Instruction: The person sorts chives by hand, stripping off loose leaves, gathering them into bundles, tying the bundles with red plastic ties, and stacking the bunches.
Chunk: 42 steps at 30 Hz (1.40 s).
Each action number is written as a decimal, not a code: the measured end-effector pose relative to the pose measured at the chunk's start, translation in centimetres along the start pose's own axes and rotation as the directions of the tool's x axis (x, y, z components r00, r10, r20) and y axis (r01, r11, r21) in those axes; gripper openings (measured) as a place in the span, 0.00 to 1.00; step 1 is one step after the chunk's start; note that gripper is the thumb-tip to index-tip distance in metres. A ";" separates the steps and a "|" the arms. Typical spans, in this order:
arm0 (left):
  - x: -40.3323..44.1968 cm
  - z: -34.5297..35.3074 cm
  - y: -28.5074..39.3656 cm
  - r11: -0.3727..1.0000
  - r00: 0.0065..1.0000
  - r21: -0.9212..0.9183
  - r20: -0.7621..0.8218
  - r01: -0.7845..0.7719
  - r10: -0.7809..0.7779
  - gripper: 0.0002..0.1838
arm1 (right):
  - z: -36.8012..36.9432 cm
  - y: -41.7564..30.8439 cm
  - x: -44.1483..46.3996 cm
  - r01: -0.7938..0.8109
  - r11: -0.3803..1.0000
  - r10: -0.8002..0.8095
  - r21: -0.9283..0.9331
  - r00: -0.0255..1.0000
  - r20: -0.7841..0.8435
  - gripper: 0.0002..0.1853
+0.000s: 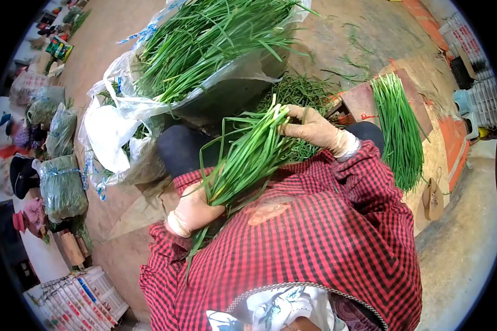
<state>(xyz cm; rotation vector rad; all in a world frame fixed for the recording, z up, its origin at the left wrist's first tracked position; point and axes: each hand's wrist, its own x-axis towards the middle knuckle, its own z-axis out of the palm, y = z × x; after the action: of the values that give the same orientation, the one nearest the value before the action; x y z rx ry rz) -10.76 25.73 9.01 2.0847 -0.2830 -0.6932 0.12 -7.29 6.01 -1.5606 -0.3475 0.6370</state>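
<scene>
A loose bunch of garlic chives lies slanted across my lap, pale stem ends up and leaves hanging down. My left hand, in a thin glove, is closed round its lower leafy part. Up at the pale ends, my gloved right hand pinches the stems between thumb and fingers. To the right, a neat bundle of garlic chives rests on a brown board. Beyond my knees, a big plastic bag stands open, heaped with more garlic chives.
Loose green scraps are piled on the floor between my knees and the board. A sandal lies at the right. Along the left stand wrapped bags of greens and stacked white crates. More crates stand at the far right.
</scene>
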 end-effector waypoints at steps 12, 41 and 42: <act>0.0 -2.0 3.6 0.658 0.985 0.749 -0.048 -0.075 0.167 0.48 | -9.3 4.7 -1.4 -0.237 0.905 0.042 -0.355 0.877 -0.478 0.14; 0.6 -0.1 1.7 0.706 0.952 0.672 -0.005 -0.224 0.306 0.50 | 5.5 1.4 3.3 0.101 0.993 -0.084 0.057 0.965 -0.249 0.05; 0.7 -0.2 1.9 0.700 0.958 0.678 0.020 -0.223 0.286 0.49 | 5.3 1.5 3.4 0.153 0.988 -0.146 0.002 0.950 -0.274 0.06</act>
<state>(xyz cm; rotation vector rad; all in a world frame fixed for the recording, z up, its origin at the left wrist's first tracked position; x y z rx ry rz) -10.02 24.47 10.37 2.6804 -0.8714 -0.3388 -0.46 -1.18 3.98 -1.5593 -0.2457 0.3005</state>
